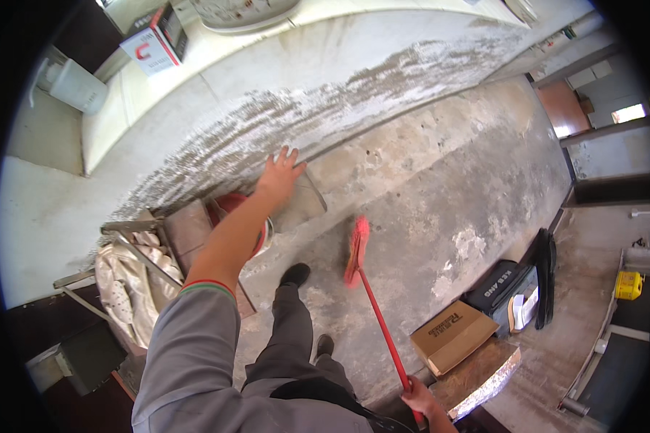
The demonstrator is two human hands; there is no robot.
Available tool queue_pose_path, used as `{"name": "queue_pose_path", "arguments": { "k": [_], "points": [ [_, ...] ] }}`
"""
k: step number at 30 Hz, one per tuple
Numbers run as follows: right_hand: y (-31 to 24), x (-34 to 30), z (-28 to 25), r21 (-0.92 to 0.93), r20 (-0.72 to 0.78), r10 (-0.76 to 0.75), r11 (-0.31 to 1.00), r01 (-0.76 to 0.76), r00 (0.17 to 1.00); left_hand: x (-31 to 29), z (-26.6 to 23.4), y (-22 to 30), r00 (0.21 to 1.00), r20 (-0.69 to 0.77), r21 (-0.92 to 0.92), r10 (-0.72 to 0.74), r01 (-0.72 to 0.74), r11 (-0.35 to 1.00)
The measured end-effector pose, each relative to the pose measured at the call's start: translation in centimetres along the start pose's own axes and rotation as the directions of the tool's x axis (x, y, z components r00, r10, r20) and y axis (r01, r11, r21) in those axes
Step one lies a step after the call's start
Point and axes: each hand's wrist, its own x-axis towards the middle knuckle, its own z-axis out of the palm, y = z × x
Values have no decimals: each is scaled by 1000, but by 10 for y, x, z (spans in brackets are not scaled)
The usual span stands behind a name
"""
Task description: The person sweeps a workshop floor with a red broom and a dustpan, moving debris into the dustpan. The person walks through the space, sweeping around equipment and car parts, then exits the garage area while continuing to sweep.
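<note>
Bare concrete floor beside broom

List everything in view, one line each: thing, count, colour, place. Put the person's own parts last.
broom: 1, red handle and pink-red bristles, on the floor at centre
flat panel: 1, grey-brown, against the wall under the left hand
red round thing: 1, red, partly hidden behind the left arm
cardboard box: 1, brown, floor at lower right
black case: 1, black, beside the cardboard box
yellow item: 1, yellow, far right
white jug: 1, white, upper left
red and white box: 1, on the ledge, top left
shoes: 2, black, on the floor
left hand: 1, spread flat on the panel
right hand: 1, fingers closed round the broom handle
</note>
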Motion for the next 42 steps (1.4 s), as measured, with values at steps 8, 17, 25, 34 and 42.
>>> {"name": "queue_pose_path", "arguments": {
  "k": [8, 17, 25, 34, 42],
  "points": [
    [146, -55, 135, 365, -283, 15, 926, 93, 959, -18, 68, 30, 849, 529, 39, -4, -20, 999],
    [323, -76, 182, 581, -177, 63, 812, 53, 982, -132, -145, 183, 954, 247, -145, 170, -137, 980],
    [285, -78, 157, -29, -189, -197, 980, 195, 962, -379, -281, 254, 967, 220, -384, -129, 207, 900],
    [216, -71, 179, -330, 170, -271, 890, 314, 947, -694, -366, 277, 703, 420, -485, -574, 709, 512],
    [147, -86, 306, -586, 335, -93, 758, 284, 938, -1012, -395, 311, 321, 351, -401, -880, 900, 169]
  ]
}}
